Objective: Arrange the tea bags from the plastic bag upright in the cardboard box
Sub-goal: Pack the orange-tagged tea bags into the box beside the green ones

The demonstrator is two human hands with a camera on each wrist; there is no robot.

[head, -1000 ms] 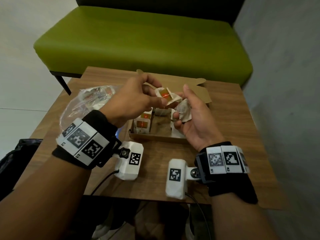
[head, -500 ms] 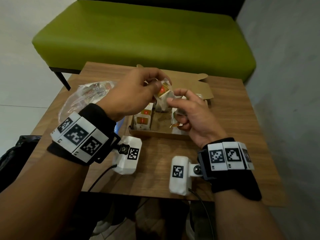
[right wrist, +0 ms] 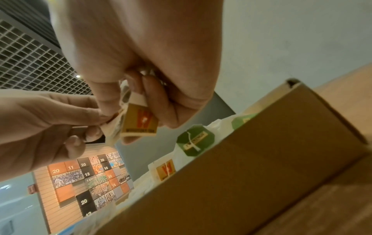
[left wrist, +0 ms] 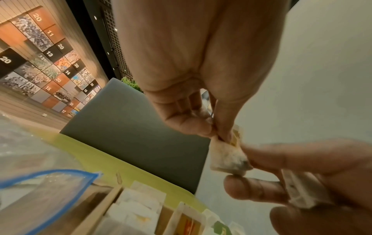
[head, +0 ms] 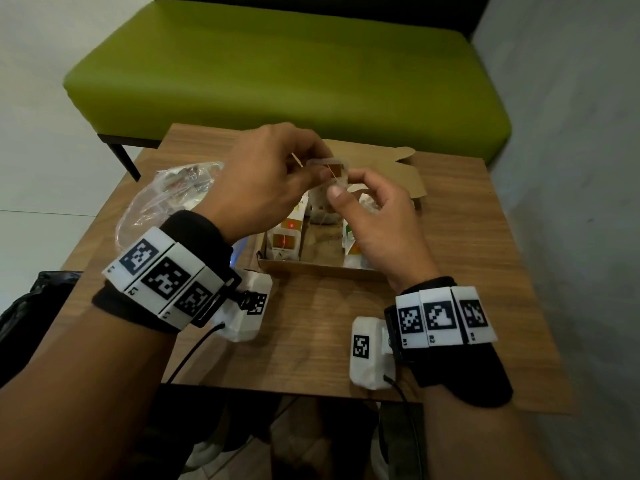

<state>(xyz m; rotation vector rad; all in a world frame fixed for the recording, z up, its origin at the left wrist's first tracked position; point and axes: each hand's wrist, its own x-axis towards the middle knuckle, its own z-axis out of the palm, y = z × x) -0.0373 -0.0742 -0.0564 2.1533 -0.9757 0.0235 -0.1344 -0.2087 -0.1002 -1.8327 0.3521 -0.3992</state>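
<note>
I am looking down at a shallow brown cardboard box point(head: 322, 270) on a small wooden table point(head: 311, 334), and I place everything from that box. Above its middle, my left hand point(head: 263, 181) and my right hand point(head: 377, 220) meet on one white paper tea bag with an orange-and-red tag point(head: 334, 171). The left thumb and forefinger pinch the bag's upper edge, so the bag hangs just below and in front of that grip. The right thumb and forefinger point(head: 337, 197) pinch its lower part from the side nearest me, and the tag faces outward between the two hands. The right hand's other fingers are curled into the palm around a second white tea bag point(left wrist: 300, 192). Inside the box, tea bags with orange tags point(head: 285, 242) stand upright along its left wall, and tea bags with green tags point(right wrist: 196, 139) stand along its right wall. To the left of the box lies a crumpled clear plastic bag with a blue zip edge point(head: 166, 199). Beyond the box, past the table's far edge, is a green padded bench point(head: 287, 74).
</note>
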